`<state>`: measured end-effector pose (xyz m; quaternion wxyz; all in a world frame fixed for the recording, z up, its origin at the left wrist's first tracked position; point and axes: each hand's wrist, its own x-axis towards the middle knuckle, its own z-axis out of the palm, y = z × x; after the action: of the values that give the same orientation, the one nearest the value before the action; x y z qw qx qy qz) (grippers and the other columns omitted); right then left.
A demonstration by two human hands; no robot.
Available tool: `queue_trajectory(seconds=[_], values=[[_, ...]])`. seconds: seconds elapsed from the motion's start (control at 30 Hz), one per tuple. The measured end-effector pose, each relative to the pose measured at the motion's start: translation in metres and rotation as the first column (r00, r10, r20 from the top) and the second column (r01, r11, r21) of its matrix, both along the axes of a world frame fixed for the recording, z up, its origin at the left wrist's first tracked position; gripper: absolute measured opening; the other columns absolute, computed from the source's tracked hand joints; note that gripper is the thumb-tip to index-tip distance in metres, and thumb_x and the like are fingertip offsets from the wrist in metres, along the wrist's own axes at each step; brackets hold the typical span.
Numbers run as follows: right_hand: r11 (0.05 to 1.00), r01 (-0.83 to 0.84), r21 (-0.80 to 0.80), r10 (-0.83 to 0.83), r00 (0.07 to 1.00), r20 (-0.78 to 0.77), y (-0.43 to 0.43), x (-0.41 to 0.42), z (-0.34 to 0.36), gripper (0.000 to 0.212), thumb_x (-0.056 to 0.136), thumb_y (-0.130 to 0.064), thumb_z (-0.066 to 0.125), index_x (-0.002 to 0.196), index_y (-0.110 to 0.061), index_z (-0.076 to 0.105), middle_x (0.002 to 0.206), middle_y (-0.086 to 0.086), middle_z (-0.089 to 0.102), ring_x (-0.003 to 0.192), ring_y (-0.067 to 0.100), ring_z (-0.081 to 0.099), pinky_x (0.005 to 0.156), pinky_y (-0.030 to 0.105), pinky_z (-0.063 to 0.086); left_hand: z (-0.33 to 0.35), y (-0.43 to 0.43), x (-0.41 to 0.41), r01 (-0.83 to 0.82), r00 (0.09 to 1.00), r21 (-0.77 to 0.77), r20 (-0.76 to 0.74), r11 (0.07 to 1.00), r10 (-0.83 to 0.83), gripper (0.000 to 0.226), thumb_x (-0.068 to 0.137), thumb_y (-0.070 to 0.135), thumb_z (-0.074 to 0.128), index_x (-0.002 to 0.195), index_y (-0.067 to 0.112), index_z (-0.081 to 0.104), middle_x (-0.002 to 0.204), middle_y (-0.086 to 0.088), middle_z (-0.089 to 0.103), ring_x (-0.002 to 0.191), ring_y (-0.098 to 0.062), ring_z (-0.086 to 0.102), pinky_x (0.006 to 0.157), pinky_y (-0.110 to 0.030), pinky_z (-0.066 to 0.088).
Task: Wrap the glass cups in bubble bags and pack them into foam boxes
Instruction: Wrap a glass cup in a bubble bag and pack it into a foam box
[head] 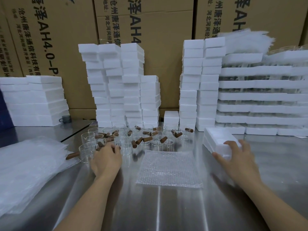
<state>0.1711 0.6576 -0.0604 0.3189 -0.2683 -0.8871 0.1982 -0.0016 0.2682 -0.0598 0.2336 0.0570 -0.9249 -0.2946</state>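
The left hand [106,158] is closing on a cup [110,142] for the bag [168,169] at centre, while the right hand [236,157], fingers spread, is gripping a box [218,139] to pack it.

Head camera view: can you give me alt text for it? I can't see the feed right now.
A person's left hand reaches into a cluster of glass cups with brown wooden handles while the right hand grips a white foam box on a steel table. A single bubble bag lies flat between the hands; stacked foam boxes and cardboard cartons stand behind.
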Motion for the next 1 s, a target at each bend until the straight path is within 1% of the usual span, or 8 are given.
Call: queue_trajectory(seconds=[0.17,0.3,0.43,0.5,0.63,0.73,0.87,1.0], values=[[1.0,-0.004,0.0,0.004,1.0,-0.006,0.002,0.0,-0.001,0.061,0.085,-0.069,0.068,0.135,-0.037,0.052,0.159,0.001,0.023,0.137,0.041,0.042,0.102,0.058,0.048,0.001,-0.004,-0.004,0.069,0.984,0.053,0.162,0.996,-0.077,0.044,0.11,0.048,0.04,0.089,0.022,0.069,0.066,-0.002,0.074,0.076,-0.026,0.07,0.083,-0.04,0.057],[1.0,-0.009,-0.005,0.009,1.0,-0.01,0.002,0.0,-0.001,0.06,0.085,-0.068,0.068,0.134,-0.037,0.053,0.159,0.002,0.024,0.137,0.04,0.042,0.103,0.058,0.048,0.011,-0.001,-0.008,0.155,0.945,0.283,0.235,0.947,-0.225,0.045,0.106,0.044,0.046,0.084,0.012,0.067,0.085,-0.011,0.069,0.089,-0.036,0.07,0.088,-0.042,0.057],[1.0,-0.004,-0.006,0.004,1.0,-0.003,0.001,0.001,0.001,0.059,0.087,-0.066,0.068,0.135,-0.036,0.052,0.161,0.004,0.025,0.139,0.039,0.04,0.103,0.058,0.047,0.03,0.006,0.002,0.086,0.864,0.698,0.304,0.711,-0.402,0.033,0.105,0.038,0.043,0.086,0.016,0.059,0.061,0.004,0.05,0.047,-0.013,0.037,0.046,-0.023,0.027],[1.0,0.0,-0.004,0.0,1.0,0.004,0.0,0.002,0.001,0.059,0.087,-0.066,0.068,0.135,-0.037,0.052,0.161,0.004,0.024,0.14,0.039,0.039,0.103,0.058,0.046,0.039,0.005,0.011,0.077,0.822,0.798,0.289,0.598,-0.491,0.03,0.105,0.036,0.042,0.08,0.022,0.051,0.055,0.009,0.042,0.043,-0.01,0.026,0.041,-0.02,0.016],[1.0,-0.002,-0.005,0.002,1.0,0.0,-0.001,0.002,0.002,0.058,0.087,-0.065,0.069,0.134,-0.036,0.053,0.161,0.005,0.026,0.139,0.038,0.04,0.102,0.058,0.047,0.055,0.013,0.032,0.183,0.787,0.917,0.079,0.355,-0.611,0.025,0.109,0.031,0.047,0.088,0.02,0.054,0.059,0.006,0.05,0.046,-0.009,0.033,0.038,-0.019,0.018],[1.0,0.001,0.001,-0.001,1.0,-0.004,-0.002,0.002,0.002,0.058,0.087,-0.065,0.07,0.134,-0.035,0.053,0.16,0.007,0.027,0.139,0.039,0.041,0.101,0.058,0.047,0.062,0.027,0.052,0.344,0.75,0.904,-0.101,0.255,-0.654,0.026,0.112,0.033,0.053,0.102,0.012,0.065,0.072,0.001,0.064,0.05,-0.008,0.047,0.041,-0.02,0.032],[1.0,0.001,0.002,-0.001,1.0,-0.002,-0.002,0.002,0.003,0.058,0.087,-0.065,0.069,0.134,-0.035,0.053,0.161,0.007,0.026,0.14,0.039,0.039,0.101,0.058,0.046,0.058,0.054,0.072,0.561,0.721,0.717,-0.179,0.413,-0.669,0.024,0.107,0.038,0.063,0.109,0.017,0.075,0.082,0.005,0.075,0.062,-0.008,0.057,0.054,-0.023,0.043],[1.0,-0.001,-0.007,0.001,1.0,0.001,-0.001,0.002,0.002,0.059,0.087,-0.065,0.07,0.135,-0.035,0.053,0.161,0.006,0.026,0.139,0.04,0.039,0.102,0.059,0.046,0.038,0.076,0.09,0.733,0.64,0.498,-0.271,0.464,-0.719,0.012,0.105,0.028,0.068,0.114,0.027,0.075,0.097,0.008,0.079,0.066,-0.009,0.066,0.065,-0.02,0.056]])
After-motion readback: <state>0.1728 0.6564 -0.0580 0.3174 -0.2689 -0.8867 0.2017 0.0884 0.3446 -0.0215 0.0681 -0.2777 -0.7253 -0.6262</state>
